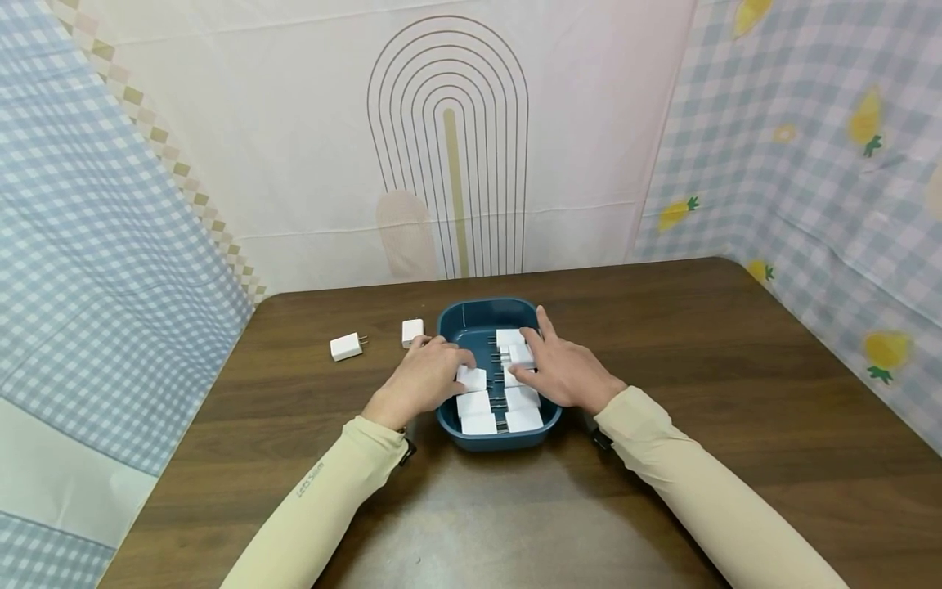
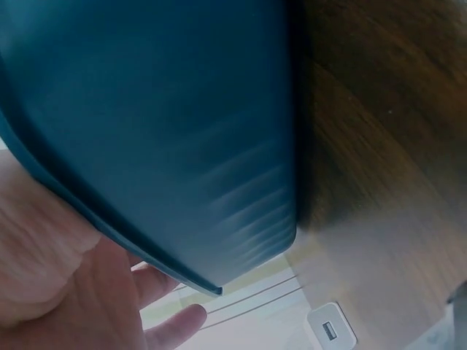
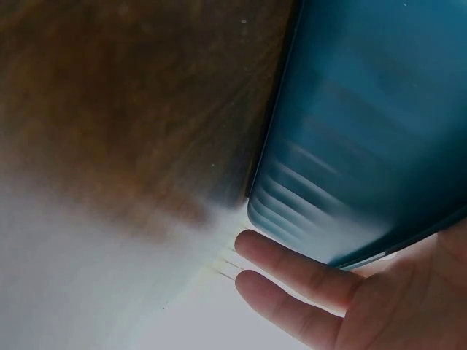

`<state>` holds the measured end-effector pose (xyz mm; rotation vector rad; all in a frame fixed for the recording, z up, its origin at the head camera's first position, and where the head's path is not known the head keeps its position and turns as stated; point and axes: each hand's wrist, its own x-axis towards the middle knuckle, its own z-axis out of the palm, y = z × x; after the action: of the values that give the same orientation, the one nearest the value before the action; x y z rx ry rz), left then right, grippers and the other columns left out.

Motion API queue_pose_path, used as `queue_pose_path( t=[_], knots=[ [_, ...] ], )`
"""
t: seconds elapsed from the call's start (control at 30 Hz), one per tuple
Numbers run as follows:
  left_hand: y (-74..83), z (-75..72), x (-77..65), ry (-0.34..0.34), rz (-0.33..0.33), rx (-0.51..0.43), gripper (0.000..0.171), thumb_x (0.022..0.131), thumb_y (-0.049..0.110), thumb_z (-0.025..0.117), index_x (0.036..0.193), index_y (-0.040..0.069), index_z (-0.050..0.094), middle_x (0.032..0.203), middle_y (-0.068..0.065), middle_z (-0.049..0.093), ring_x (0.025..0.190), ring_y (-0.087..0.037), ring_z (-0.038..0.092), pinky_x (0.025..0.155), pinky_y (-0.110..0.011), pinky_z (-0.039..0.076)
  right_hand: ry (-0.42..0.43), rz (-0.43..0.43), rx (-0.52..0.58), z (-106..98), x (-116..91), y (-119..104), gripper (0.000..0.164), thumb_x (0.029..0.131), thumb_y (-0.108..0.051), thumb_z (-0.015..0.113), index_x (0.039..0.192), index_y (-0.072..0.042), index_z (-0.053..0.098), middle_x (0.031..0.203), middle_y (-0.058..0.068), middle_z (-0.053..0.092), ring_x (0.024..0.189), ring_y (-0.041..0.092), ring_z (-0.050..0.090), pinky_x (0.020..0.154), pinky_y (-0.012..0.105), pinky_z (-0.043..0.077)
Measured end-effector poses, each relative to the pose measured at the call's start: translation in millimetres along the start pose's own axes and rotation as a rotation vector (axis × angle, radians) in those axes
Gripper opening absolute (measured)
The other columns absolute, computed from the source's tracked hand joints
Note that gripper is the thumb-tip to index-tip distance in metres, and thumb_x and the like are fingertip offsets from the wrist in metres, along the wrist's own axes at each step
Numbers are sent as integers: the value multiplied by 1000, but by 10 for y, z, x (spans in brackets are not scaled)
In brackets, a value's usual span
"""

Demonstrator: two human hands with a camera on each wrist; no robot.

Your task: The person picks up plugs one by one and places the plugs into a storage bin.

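Observation:
A blue plastic basin [image 1: 474, 314] stands on the table with several white USB charger plugs in two columns, their prongs facing the middle. My left hand [image 1: 427, 374] reaches over the left rim and pinches the far charger plug [image 1: 472, 379] of the left column between thumb and fingers. Over the right rim comes my right hand [image 1: 570, 368], its thumb and forefinger holding a charger plug [image 1: 521, 356] that sits above the right column. Both wrist views show mainly the basin's outer walls [image 2: 168, 131]; the held plugs are hidden there.
Left of the basin, two more chargers lie on the wooden table [image 1: 648, 327]: one charger [image 1: 346, 347] on its side with prongs showing, and another charger [image 1: 412, 332] close to the left hand. Patterned cloth [image 1: 309, 147] hangs behind and at both sides.

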<state>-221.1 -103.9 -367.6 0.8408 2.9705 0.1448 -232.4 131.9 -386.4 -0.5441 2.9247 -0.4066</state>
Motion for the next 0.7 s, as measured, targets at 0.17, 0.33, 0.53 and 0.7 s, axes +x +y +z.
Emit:
queue_pose_path(
  t=[0.17, 0.33, 0.53, 0.7],
  knots=[
    [-15, 11, 11, -26, -1, -6, 33, 91, 27, 75, 123, 19, 72, 127, -2, 72, 121, -23, 58, 110, -52, 36, -2, 4, 2, 3, 1, 0, 79, 100, -55, 49, 159, -6, 30, 170, 23, -3, 108, 34, 70, 80, 44, 61],
    [-27, 14, 20, -55, -3, -18, 33, 92, 27, 75, 124, 19, 71, 127, -2, 72, 120, -22, 58, 110, -52, 35, -4, 5, 0, 7, 2, -1, 78, 100, -55, 49, 159, -6, 30, 170, 24, -2, 107, 34, 70, 79, 43, 61],
    [-33, -2, 26, -82, -1, -24, 32, 93, 29, 74, 123, 19, 71, 126, 0, 72, 118, -23, 59, 110, -53, 37, -2, 4, 0, 8, 4, 4, 78, 100, -55, 49, 159, -6, 30, 170, 24, -2, 104, 33, 70, 76, 41, 61],
    [-42, -9, 21, -100, -10, -24, 33, 93, 29, 73, 125, 20, 71, 126, 0, 72, 118, -23, 59, 107, -51, 40, -2, 2, -3, 5, 6, -6, 78, 100, -55, 49, 158, -7, 31, 170, 23, -2, 106, 33, 70, 80, 43, 61]
  ],
)
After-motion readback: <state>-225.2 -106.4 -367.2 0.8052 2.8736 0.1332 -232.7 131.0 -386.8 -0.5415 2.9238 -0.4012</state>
